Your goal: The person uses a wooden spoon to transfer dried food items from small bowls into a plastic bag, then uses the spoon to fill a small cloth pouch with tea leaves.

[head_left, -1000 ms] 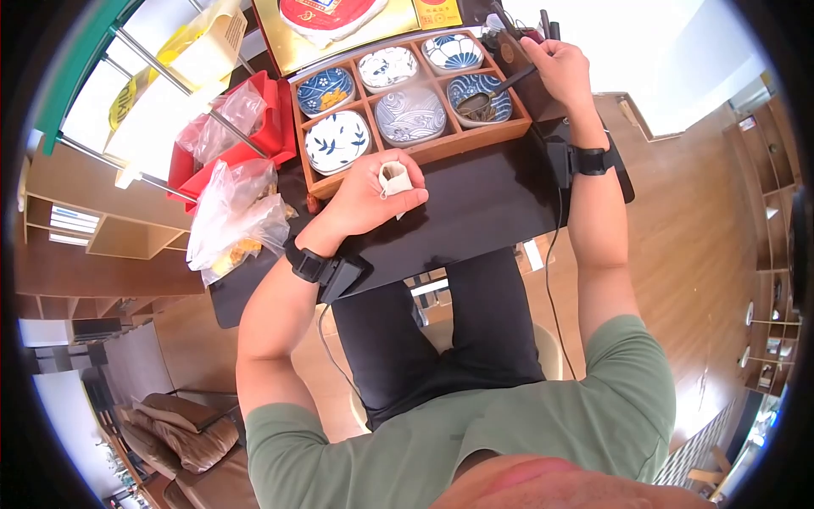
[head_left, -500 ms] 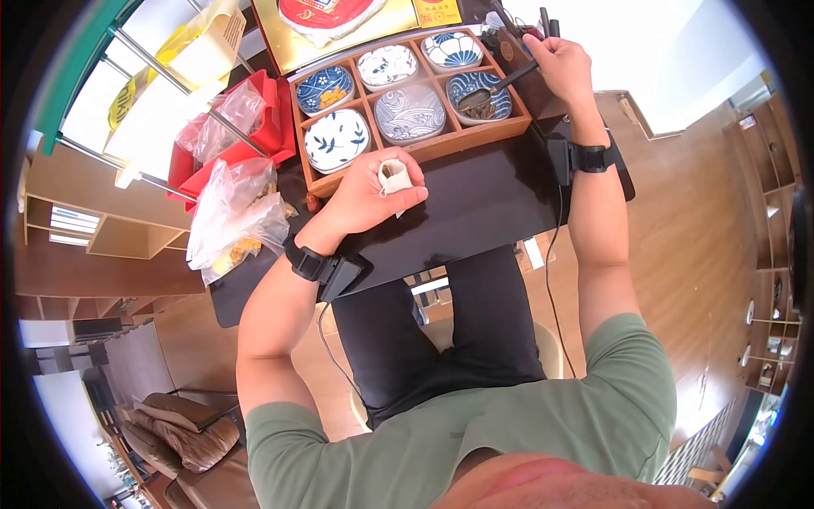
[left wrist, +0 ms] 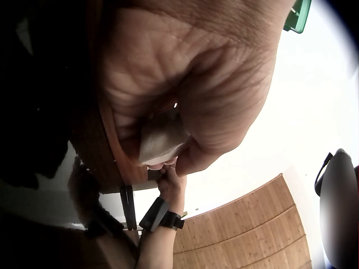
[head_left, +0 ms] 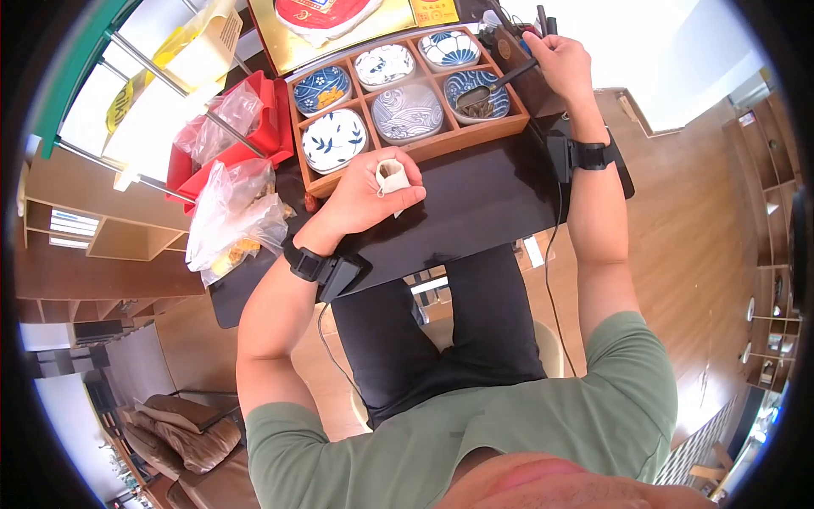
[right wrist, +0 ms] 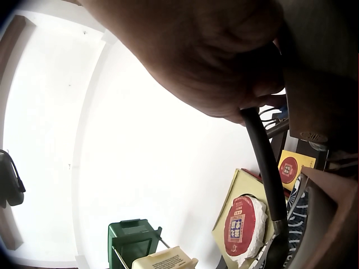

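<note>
My left hand (head_left: 360,197) grips a small off-white cloth pouch (head_left: 392,180) in front of the divided wooden tray (head_left: 475,134), its mouth open and facing up. The pouch also shows between thumb and fingers in the left wrist view. At the tray's right side, my right hand (head_left: 565,69) pinches the end of a spoon's black handle (head_left: 519,72). The spoon slants down left into a blue wave-patterned dish (head_left: 501,103), its bowl among dark dried pieces (head_left: 482,109). In the right wrist view the black spoon (right wrist: 263,162) hangs below the hand.
Several patterned dishes fill the tray, one with orange pieces (head_left: 329,97). A red bin (head_left: 280,119) and clear plastic bag (head_left: 229,212) stand on the left. Behind lies a gold box (head_left: 292,55) with a red-wrapped disc (head_left: 326,13). A brown box (head_left: 509,51) is near the right hand.
The spoon's bowl has tipped and settled lower among the dark pieces in the dish, the right hand shifting only slightly. The left hand keeps the pouch in place.
</note>
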